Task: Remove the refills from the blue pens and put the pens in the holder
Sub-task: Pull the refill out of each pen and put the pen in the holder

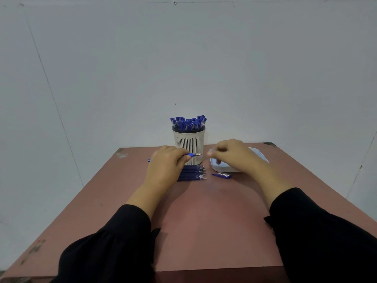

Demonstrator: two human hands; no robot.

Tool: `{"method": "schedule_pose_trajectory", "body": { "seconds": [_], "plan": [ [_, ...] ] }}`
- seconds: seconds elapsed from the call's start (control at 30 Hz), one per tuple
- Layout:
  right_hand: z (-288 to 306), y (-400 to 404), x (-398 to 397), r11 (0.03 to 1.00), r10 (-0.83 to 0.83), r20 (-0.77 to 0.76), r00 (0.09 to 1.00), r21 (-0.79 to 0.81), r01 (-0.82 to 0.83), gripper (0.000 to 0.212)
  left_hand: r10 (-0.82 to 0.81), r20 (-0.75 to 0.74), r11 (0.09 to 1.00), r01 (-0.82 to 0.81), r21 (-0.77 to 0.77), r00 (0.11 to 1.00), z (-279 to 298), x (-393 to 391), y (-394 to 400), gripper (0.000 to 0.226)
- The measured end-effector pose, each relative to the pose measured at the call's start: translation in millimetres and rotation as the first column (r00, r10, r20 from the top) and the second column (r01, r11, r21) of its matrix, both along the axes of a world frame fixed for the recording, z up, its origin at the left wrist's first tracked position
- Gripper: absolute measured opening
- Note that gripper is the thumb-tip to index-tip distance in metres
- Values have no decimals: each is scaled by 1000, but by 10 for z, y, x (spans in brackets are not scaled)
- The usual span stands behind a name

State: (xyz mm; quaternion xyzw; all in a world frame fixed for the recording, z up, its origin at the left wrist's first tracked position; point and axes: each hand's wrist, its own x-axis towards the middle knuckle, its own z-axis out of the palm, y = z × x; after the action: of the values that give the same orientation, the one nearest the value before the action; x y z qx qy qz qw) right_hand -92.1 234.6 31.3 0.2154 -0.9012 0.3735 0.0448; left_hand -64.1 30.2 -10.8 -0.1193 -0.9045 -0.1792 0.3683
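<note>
My left hand point(166, 163) grips a blue pen point(192, 154) held level in front of the holder, its tip pointing right and its back end poking out past the hand at the left. A white slotted holder point(189, 142) at the table's far middle is full of several capped blue pens point(188, 122). A row of several dark blue refills point(192, 173) lies on the table just below the held pen. My right hand point(234, 155) hovers over a pale tray with its fingers curled, thumb tip toward the pen's tip; whether it pinches anything is unclear. A blue pen cap point(222, 175) lies beside the tray.
The pale blue tray point(262, 157) sits at the far right of the reddish-brown table point(204, 221), close to the back edge. A grey wall rises directly behind the table. Black sleeves cover both forearms over the near part of the table.
</note>
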Motion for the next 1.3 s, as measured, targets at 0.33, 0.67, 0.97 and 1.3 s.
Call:
{"method": "schedule_pose_trajectory", "body": {
  "seconds": [0.33, 0.67, 0.97, 1.3],
  "plan": [
    [35, 104, 29, 792, -55, -123, 991, 598, 119, 17, 30, 38, 1000, -30, -5, 999, -6, -22, -11, 21],
    [58, 46, 129, 996, -14, -95, 995, 87, 22, 7, -3, 45, 1000, 3, 18, 999, 4, 13, 23, 20],
    [-15, 6, 64, 998, 60, -53, 997, -20, -61, 7, -86, 34, 996, 85, 24, 996, 27, 71, 80, 16],
    [-61, -109, 45, 948, 122, -10, 993, -294, -119, 5, -46, 87, 986, 32, 161, 995, 121, 118, 163, 16]
  ]
}}
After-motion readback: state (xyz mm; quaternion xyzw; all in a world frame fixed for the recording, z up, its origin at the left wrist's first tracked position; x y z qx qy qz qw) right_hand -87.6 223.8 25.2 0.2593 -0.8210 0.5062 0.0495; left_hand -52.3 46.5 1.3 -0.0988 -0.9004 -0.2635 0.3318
